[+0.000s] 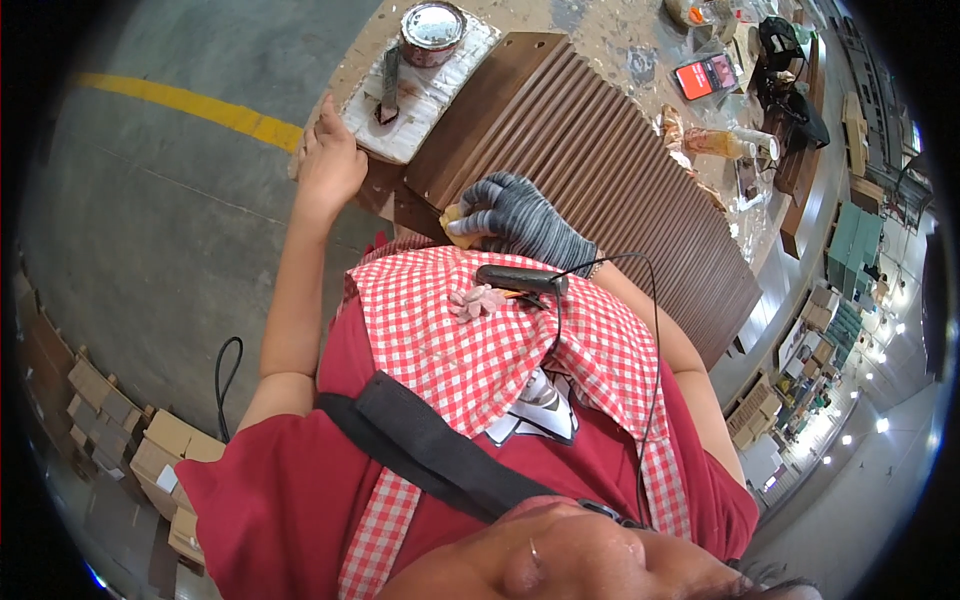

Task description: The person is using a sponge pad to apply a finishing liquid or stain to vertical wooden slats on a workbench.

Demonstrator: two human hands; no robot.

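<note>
A brown slatted wooden panel (590, 150) with ridged strips lies on the worktable in front of me. My right hand (525, 218), in a grey striped knit glove, is closed on a yellowish sponge (460, 222) at the panel's near edge. My left hand (333, 165) is bare and rests at the table's left edge, its fingers stretched out beside a white paint-stained foam board (420, 120). On that board stand a round tin with a metal lid (432, 32) and a flat brush (389, 85) with dark bristles.
Beyond the panel, the paint-spotted table (620, 50) bears a phone with a red screen (706, 76), plastic bottles (720, 143) and a black bag (780, 45). Cardboard boxes (165, 455) stand on the floor at left. A yellow line (190, 103) crosses the floor.
</note>
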